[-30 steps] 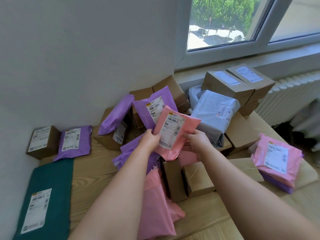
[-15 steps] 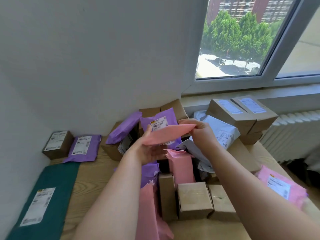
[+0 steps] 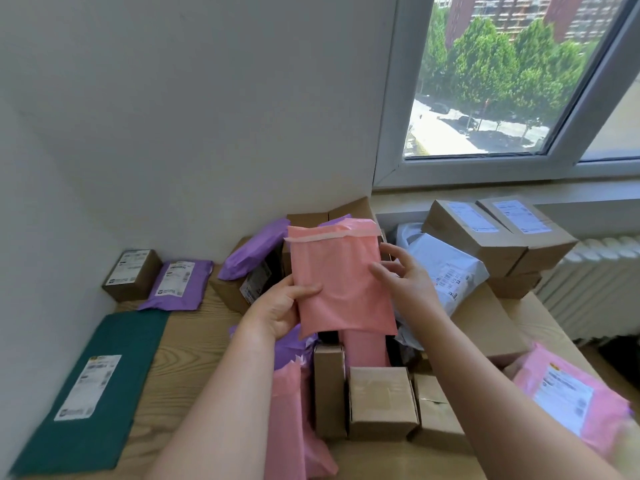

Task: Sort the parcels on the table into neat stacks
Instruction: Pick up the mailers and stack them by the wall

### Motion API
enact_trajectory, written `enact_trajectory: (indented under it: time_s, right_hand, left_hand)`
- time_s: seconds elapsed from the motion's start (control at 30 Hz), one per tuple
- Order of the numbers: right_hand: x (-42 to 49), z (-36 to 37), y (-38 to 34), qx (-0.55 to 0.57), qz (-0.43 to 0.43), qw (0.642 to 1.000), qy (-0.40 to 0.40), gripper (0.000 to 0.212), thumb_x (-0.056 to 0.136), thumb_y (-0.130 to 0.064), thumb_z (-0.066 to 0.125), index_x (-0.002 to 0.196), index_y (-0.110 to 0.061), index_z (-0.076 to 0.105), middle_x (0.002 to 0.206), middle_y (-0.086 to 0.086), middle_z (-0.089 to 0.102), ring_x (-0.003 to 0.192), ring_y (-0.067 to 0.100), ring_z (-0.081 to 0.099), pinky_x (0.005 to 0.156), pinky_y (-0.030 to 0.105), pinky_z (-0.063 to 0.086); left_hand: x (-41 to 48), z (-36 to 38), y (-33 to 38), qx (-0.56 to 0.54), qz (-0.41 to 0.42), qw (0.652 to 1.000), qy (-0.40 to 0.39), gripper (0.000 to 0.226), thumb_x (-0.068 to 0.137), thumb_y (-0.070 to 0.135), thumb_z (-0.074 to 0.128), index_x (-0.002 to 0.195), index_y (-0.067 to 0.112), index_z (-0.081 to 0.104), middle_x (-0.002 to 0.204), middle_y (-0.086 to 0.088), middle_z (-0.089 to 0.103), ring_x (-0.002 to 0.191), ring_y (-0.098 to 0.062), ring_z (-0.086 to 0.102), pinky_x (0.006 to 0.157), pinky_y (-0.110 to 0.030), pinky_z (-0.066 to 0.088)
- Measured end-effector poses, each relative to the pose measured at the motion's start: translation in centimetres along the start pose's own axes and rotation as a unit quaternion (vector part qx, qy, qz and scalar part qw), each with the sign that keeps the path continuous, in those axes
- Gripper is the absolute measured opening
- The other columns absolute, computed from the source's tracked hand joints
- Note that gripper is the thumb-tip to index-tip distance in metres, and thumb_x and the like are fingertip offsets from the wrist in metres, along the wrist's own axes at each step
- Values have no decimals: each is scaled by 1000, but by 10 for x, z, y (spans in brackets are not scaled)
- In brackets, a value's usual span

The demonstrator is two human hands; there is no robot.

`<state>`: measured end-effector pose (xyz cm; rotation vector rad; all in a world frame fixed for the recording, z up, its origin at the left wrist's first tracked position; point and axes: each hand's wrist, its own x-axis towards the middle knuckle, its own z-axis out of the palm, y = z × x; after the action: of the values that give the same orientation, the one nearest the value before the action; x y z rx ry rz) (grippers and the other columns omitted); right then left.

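Observation:
I hold a pink mailer bag (image 3: 341, 282) upright above the pile, its plain back and sealed flap facing me. My left hand (image 3: 282, 311) grips its lower left edge, thumb across the front. My right hand (image 3: 403, 277) touches its right edge with spread, fairly straight fingers. Beneath lie a second pink mailer (image 3: 367, 348), small cardboard boxes (image 3: 381, 401), a purple mailer (image 3: 291, 348) and a long pink mailer (image 3: 294, 424). A grey mailer (image 3: 446, 268) sits to the right.
The wooden table (image 3: 187, 344) carries a green mailer (image 3: 86, 389), a small box (image 3: 133, 273) and a purple mailer (image 3: 178, 284) at the left. Stacked boxes (image 3: 495, 237) stand at the back right, a labelled pink mailer (image 3: 568, 400) front right. Wall left, radiator (image 3: 595, 289) right.
The pink mailer has been flipped over: its label faced me a second ago, then it lay edge-on, and its plain back now faces me. My view has tilted upward.

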<state>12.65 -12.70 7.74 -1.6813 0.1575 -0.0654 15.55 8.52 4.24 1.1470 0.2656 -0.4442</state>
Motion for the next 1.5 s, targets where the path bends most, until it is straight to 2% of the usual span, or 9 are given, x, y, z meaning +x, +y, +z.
enact_trajectory:
  time_s: [0.17, 0.3, 0.5, 0.7, 0.87, 1.0, 1.2, 1.37, 1.5]
  right_hand:
    - [-3, 4, -2, -51, 8, 999, 11, 31, 87, -11, 71, 112, -27, 63, 90, 7, 72, 87, 24, 70, 80, 44, 56]
    - [-5, -1, -1, -52, 1, 998, 26, 35, 87, -14, 72, 117, -28, 61, 89, 3, 71, 84, 19, 67, 73, 35, 55]
    - [1, -11, -11, -62, -61, 994, 66, 42, 86, -13, 73, 97, -53, 65, 87, -8, 74, 89, 18, 70, 90, 41, 55]
    - [-1, -16, -13, -98, -83, 988, 91, 17, 90, -10, 68, 79, -23, 69, 73, -10, 67, 70, 7, 61, 75, 29, 50]
    - [1, -17, -13, -96, -84, 983, 129, 14, 94, -11, 62, 83, -18, 64, 78, -4, 63, 73, 11, 56, 67, 21, 44]
    - [2, -19, -4, -112, -55, 981, 148, 11, 95, -12, 60, 85, -17, 63, 83, -1, 62, 77, 15, 55, 68, 22, 40]
    - [0, -19, -6, -194, -92, 964, 154, 12, 94, -13, 61, 105, -17, 64, 101, 2, 63, 92, 16, 58, 80, 28, 42]
    - [-3, -2, -23, -212, -187, 955, 86, 10, 87, -21, 72, 89, -30, 67, 88, -6, 61, 82, 5, 57, 72, 16, 40]
    - [-1, 4, -24, -228, -195, 949, 101, 4, 88, -19, 71, 88, -15, 71, 89, 0, 60, 84, 16, 57, 73, 27, 42]
  left_hand:
    - [-3, 9, -4, -7, 32, 999, -1, 35, 81, -3, 68, 114, 10, 67, 106, -9, 75, 96, -22, 69, 87, -39, 54]
    - [-4, 8, -5, -1, 46, 999, 20, 46, 77, -1, 73, 121, 7, 65, 110, -12, 74, 95, -23, 70, 83, -36, 55]
    - [-7, 1, -9, 27, 41, 999, -9, 52, 66, 3, 78, 117, 7, 67, 111, -12, 74, 101, -26, 69, 91, -39, 53]
    - [-11, 5, -13, 50, 30, 998, -15, 57, 65, 6, 78, 120, 5, 65, 112, -14, 73, 101, -27, 69, 89, -38, 54]
    - [-13, 12, -5, 83, 43, 996, -7, 61, 65, 12, 83, 122, 2, 64, 113, -14, 73, 102, -27, 70, 85, -35, 54]
    - [-14, 15, 2, 137, 46, 990, 2, 37, 75, -3, 76, 111, 7, 69, 106, -12, 75, 96, -27, 70, 82, -35, 55]
    - [-19, 29, 11, 328, 117, 936, 48, 31, 73, -1, 76, 98, 17, 74, 95, -4, 76, 89, -22, 70, 80, -34, 56]
    - [-24, 50, 14, 474, 168, 863, 48, 40, 59, 14, 68, 96, 27, 77, 84, 5, 75, 84, -20, 70, 76, -37, 55]
    - [-29, 63, 14, 509, 192, 838, 41, 38, 64, 9, 69, 86, 39, 72, 77, 10, 71, 79, -15, 67, 71, -31, 52]
